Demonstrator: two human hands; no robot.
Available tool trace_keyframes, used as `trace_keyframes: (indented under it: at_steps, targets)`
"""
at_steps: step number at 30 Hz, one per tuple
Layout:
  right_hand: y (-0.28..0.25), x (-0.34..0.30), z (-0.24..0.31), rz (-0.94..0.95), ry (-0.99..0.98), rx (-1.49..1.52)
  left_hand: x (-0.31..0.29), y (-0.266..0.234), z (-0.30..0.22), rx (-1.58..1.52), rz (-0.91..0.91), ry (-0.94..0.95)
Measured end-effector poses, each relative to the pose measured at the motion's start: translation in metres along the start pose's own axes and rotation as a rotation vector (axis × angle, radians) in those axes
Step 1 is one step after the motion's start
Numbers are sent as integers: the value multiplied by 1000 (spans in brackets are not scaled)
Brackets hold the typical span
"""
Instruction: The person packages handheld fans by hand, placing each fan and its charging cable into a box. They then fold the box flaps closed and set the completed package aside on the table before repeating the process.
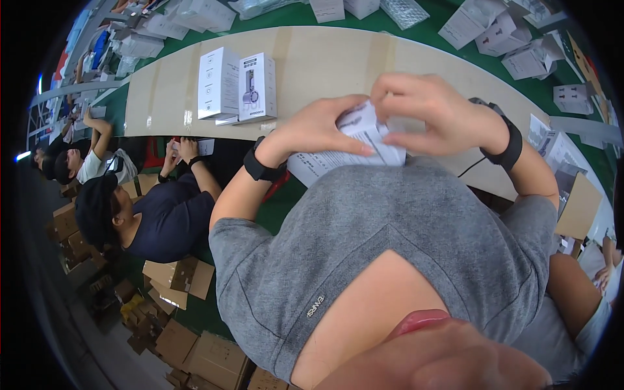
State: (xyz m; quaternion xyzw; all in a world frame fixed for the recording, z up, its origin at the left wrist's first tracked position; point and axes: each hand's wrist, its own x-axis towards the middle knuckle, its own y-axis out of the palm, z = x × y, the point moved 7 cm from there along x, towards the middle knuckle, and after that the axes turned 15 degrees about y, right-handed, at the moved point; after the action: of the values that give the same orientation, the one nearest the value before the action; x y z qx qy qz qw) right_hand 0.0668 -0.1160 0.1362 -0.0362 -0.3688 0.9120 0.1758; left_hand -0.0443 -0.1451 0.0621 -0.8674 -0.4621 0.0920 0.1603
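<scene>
A white printed carton (389, 153) is in front of my chest, tilted, close to the table edge. My left hand (317, 133) is wrapped round it, thumb along the near side and fingers over the top. At the carton's right end, my right hand (429, 112) is closed, thumb and bent fingers on the edge near the top; whether a flap is pinched there is hidden. A black band circles each wrist. Left of my hands, two white cartons stand upright on the table, a plain-sided carton (218, 84) and a picture-fronted carton (258, 90).
The beige table (312, 58) curves around in front. Beyond it, a green surface (286, 16) bears several white cartons and bubble wrap (404, 12). Co-workers sit to my left, the nearest a person in a dark shirt (170, 224). Open brown boxes (179, 276) lie at lower left.
</scene>
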Motion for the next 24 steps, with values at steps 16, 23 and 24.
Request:
trace_keyframes:
  at_steps: [16, 23, 24]
  targets:
    - [-15, -28, -24, -253, 182, -101, 19, 12, 46, -414, -203, 212]
    - [-5, -6, -75, -478, 297, 53, 30, -3, 54, 121, -343, 164]
    - [-9, -2, -85, -516, 348, 168, 33, -8, 40, 364, -363, 106]
